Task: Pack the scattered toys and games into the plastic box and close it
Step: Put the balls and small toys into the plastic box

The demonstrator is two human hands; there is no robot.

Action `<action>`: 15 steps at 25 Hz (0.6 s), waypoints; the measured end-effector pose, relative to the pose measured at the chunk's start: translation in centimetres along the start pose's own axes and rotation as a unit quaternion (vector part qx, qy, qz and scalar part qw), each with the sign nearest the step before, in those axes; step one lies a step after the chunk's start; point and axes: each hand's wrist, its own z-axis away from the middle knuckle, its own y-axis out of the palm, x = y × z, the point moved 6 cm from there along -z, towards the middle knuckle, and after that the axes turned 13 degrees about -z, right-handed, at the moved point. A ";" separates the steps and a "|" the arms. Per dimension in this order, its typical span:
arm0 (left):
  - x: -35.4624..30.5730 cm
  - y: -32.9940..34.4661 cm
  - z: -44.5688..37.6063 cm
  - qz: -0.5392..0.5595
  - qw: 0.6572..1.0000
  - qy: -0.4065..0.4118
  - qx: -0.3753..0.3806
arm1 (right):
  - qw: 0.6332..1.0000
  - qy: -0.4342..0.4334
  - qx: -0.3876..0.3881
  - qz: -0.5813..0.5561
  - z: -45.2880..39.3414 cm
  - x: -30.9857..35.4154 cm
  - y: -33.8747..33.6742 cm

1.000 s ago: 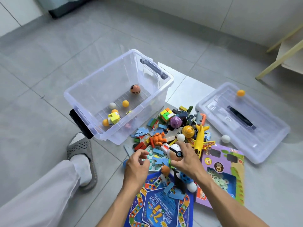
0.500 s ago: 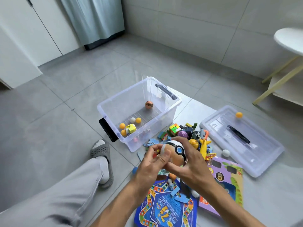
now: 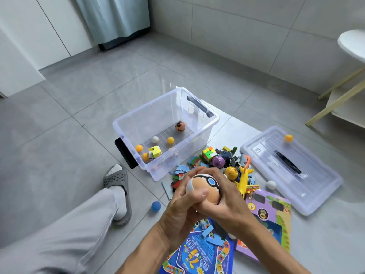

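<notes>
Your left hand [image 3: 178, 206] and right hand [image 3: 225, 200] are both curled around an orange-and-white capsule ball [image 3: 203, 187] with a black band and blue button, cupped between your palms near the centre of the view, above the toy pile; two hands likely steady it, or press its halves together, before it goes in. The clear plastic box [image 3: 138, 123] sits open on the floor at 11 o'clock from your hands, close by for short drops. Inside it lie a few ping-pong balls [image 3: 170, 140], a yellow cube toy [image 3: 155, 151] and an orange printed ball [image 3: 180, 126]. Its lid [image 3: 316, 186] lies flat at 2 o'clock, out of the way. Most toys remain unpacked: a speed cube [image 3: 209, 153], a purple ball [image 3: 218, 162], a yellow toy plane [image 3: 244, 180], a blue board game [image 3: 197, 256] at 6 o'clock, and a blue ball [image 3: 156, 206] at 9 o'clock.
</notes>
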 end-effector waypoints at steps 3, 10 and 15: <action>-0.3 0.4 -0.5 0.020 1.000 -0.005 0.014 | 0.999 0.015 -0.003 -0.046 -0.7 0.0 -0.7; -1.8 -0.1 -0.6 0.028 0.998 0.010 0.047 | 0.994 -0.030 -0.015 -0.104 -0.9 1.1 -0.3; -2.3 0.9 -0.4 0.003 0.997 0.069 0.021 | 0.993 -0.047 -0.036 -0.103 -0.8 1.8 0.3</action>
